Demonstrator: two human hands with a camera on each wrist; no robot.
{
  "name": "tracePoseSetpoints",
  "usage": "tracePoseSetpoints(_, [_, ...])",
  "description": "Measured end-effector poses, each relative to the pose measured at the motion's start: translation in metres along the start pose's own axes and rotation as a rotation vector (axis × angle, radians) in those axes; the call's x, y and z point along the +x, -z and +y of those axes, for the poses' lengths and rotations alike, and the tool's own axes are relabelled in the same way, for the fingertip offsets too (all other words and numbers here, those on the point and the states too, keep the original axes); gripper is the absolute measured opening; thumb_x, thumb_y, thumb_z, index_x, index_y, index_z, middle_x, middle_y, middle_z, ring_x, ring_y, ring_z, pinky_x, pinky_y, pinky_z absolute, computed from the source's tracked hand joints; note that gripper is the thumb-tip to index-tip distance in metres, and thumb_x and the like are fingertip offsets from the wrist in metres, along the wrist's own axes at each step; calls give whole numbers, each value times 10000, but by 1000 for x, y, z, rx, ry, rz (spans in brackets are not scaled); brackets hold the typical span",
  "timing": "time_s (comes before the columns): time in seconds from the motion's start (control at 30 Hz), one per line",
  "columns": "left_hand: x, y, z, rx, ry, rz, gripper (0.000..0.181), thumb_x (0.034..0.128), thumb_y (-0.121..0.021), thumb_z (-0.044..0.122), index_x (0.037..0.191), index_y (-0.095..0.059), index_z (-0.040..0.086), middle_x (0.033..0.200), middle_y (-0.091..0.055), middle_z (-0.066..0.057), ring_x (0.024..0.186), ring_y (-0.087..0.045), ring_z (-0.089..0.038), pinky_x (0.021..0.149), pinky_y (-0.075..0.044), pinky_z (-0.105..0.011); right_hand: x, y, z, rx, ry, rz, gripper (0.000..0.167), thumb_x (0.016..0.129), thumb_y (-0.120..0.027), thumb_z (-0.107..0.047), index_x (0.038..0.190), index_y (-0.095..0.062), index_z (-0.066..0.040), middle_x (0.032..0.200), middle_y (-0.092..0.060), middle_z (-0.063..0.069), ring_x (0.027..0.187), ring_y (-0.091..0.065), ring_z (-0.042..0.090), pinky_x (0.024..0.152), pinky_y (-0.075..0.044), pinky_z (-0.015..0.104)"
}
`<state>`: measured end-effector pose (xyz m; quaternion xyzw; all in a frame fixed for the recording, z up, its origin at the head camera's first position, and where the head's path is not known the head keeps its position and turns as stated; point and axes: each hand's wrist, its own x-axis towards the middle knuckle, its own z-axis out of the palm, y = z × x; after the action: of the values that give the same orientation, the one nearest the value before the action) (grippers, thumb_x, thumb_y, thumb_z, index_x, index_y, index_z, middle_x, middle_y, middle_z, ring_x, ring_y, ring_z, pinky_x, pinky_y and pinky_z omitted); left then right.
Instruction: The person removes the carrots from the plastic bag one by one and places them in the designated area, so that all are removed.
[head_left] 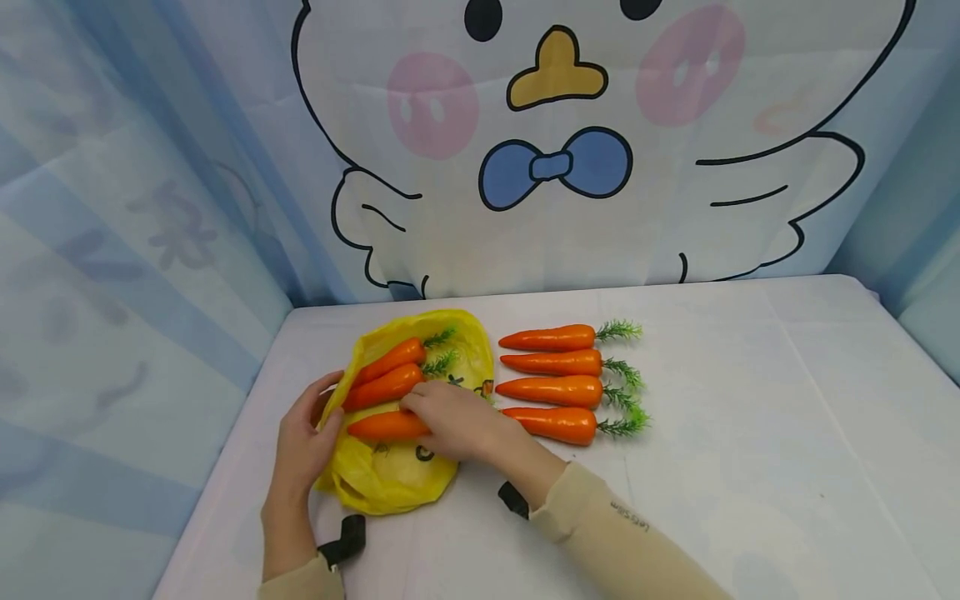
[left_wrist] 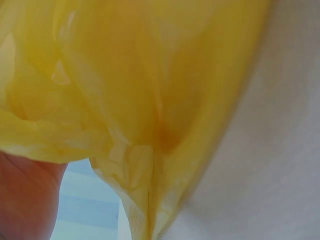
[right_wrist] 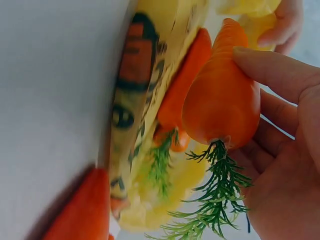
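My right hand [head_left: 457, 421] holds an orange carrot [head_left: 384, 427] with green leaves over the yellow plastic bag [head_left: 405, 492]. In the right wrist view, thumb and fingers wrap the thick part of that carrot [right_wrist: 222, 105], its leaves pointing down. Two more carrots [head_left: 386, 387] lie side by side on the yellow plastic within the bag's opening, tips to the left. My left hand [head_left: 303, 442] grips the bag's left edge, thumb on the near side and fingers behind. The left wrist view is mostly filled by the bag's crumpled plastic [left_wrist: 125, 90].
Several carrots [head_left: 558, 388] lie in a column on the white tablecloth [head_left: 750, 467], right of the bag, leaves to the right. Black wrist straps [head_left: 345, 540] sit near my wrists. A cartoon-printed curtain [head_left: 555, 242] hangs behind the table, with blue curtains at both sides.
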<state>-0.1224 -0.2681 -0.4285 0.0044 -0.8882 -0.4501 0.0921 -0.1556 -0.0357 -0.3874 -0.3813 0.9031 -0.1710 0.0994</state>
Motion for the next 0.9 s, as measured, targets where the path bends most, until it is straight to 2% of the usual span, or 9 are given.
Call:
tracePoseSetpoints(0.13, [0,-1,-1,-8,-20,9,504,984,-517,-20,1476,-484,84,1500,-483,-104,1327,-511,-308,1053,-341,-139,-8,9,7,40,-29,9,470,923,-755,-212,1364,-613,-140,1343,-604,12,1211,-537,178,1041,-467,306])
tracePoseSetpoints(0.27, [1,-2,-2,-10,-36,16,498,981,-520,-25,1469,-488,69,1491,-493,-108,1320,-519,-310,1037,-325,-102,-18,18,16,15,-19,29,442,926,-749,-191,1345,-621,-133,1326,-603,19,1180,-547,174,1014,-487,309])
tracePoseSetpoints(0.37, [2,-2,-2,-7,-26,15,500,981,-520,-25,1471,-487,72,1494,-491,-107,1323,-517,-308,1075,-352,-177,-24,24,23,9,-18,40,420,922,-753,-178,1322,-633,-135,1307,-610,23,1164,-550,179,1001,-495,319])
tracePoseSetpoints(0.5, [1,-1,-1,-10,4,4,506,986,-512,-15,1481,-478,86,1506,-477,-105,1339,-498,-311,1120,-368,-401,-34,32,34,28,-32,59,411,919,-756,-174,1310,-638,-134,1296,-617,25,1175,-553,196,1009,-493,352])
tracePoseSetpoints(0.57, [1,-1,0,-13,11,-1,508,988,-508,-14,1485,-473,89,1510,-472,-110,1347,-489,-318,1117,-361,-475,-40,36,41,23,-30,75,417,924,-747,-166,1323,-632,-122,1305,-613,30,1195,-552,203,1020,-487,368])
tracePoseSetpoints(0.73, [1,-1,1,-3,12,0,512,986,-510,-16,1485,-472,90,1512,-470,-110,1347,-489,-320,1112,-366,-490,-56,49,58,24,-31,115,434,918,-752,-168,1328,-623,-100,1311,-600,36,1191,-547,205,1021,-483,381])
tracePoseSetpoints(0.9, [1,-1,1,0,16,-3,514,989,-508,-14,1489,-468,93,1516,-465,-109,1351,-485,-320,1112,-363,-488,-69,64,75,50,-63,151,417,907,-771,-200,1296,-643,-124,1259,-621,10,1103,-562,185,971,-510,367])
